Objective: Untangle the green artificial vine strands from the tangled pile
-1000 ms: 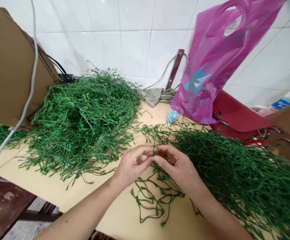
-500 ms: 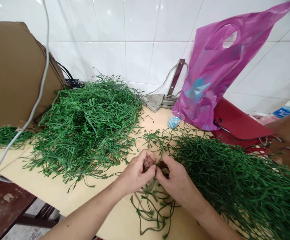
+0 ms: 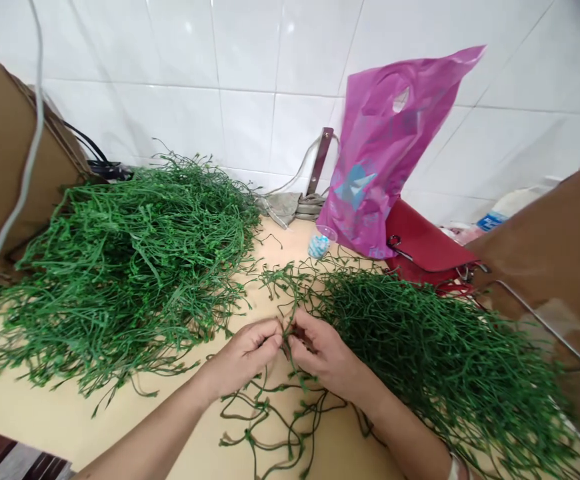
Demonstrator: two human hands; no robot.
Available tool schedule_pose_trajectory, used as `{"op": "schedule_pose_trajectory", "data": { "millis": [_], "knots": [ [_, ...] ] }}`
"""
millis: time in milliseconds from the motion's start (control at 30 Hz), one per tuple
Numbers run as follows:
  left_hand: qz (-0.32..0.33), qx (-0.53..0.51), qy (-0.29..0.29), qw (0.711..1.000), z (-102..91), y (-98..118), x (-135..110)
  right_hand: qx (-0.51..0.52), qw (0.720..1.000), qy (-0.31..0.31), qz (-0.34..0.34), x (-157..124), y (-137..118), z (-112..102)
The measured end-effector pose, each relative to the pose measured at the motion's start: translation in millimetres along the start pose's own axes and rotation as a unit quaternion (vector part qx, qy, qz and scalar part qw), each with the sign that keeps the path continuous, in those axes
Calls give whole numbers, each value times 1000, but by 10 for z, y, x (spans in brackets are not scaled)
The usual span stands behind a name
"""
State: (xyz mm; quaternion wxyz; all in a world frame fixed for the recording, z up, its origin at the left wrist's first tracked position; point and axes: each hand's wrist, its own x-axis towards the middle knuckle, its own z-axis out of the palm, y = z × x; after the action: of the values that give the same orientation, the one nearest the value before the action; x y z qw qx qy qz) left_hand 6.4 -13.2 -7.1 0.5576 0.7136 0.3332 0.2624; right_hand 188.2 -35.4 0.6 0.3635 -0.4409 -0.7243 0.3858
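Note:
My left hand [image 3: 243, 357] and my right hand [image 3: 323, 353] meet at the middle of a cream tabletop [image 3: 70, 413]. Their fingertips pinch a thin artificial green vine strand [image 3: 290, 340] with tiny leaf buds. Loose loops of this strand [image 3: 270, 427] trail below my wrists. A large tangled pile of green vines [image 3: 130, 267] lies to the left of my left hand. Another pile [image 3: 445, 353] spreads under and beyond my right forearm. The exact grip is partly hidden by my fingers.
Behind the vines stand a pink plastic bag [image 3: 380, 153], a red bag [image 3: 425, 243] and a small clear cup [image 3: 319, 245]. Cardboard [image 3: 0, 153] and a white cable [image 3: 33, 133] hang at left. A brown sheet [image 3: 555, 280] with a metal wire intrudes at right. White tiles form the wall.
The whole scene has shifted left and the view has tilted, with the brown sheet at right filling more of the frame. My hands stay together on the strand, fingers working closer at its middle.

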Motion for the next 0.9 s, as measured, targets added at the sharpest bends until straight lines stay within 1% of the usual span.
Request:
{"op": "schedule_pose_trajectory", "data": {
  "millis": [200, 267, 333, 400, 467, 533, 633, 700, 800, 900],
  "knots": [
    [-42, -106, 12, 993, 57, -44, 21, 70, 997, 7, 17, 41, 47, 44],
    [-53, -117, 24, 991, 68, -49, 20, 91, 995, 13, 23, 54, 84, 67],
    [-44, -84, 51, 994, 72, -32, 14, 105, 994, 20, 31, 58, 113, 78],
    [-13, -2, 92, 996, 73, 5, 7, 109, 993, 29, 40, 49, 120, 72],
    [17, 84, 121, 989, 74, 42, 4, 108, 992, 41, 43, 33, 101, 51],
    [29, 128, 122, 984, 72, 62, 6, 96, 993, 53, 36, 18, 70, 24],
    [36, 135, 101, 985, 52, 48, 18, 40, 997, 63, 28, 7, 36, -7],
    [40, 138, 94, 985, 33, 24, 26, 4, 998, 52, 32, 1, 31, -9],
    [46, 151, 92, 983, 25, 6, 32, -26, 999, 27, 36, -17, 34, 22],
    [45, 165, 100, 980, 55, 18, 39, -104, 993, 45, 20, -42, 31, 77]
  ]
}}
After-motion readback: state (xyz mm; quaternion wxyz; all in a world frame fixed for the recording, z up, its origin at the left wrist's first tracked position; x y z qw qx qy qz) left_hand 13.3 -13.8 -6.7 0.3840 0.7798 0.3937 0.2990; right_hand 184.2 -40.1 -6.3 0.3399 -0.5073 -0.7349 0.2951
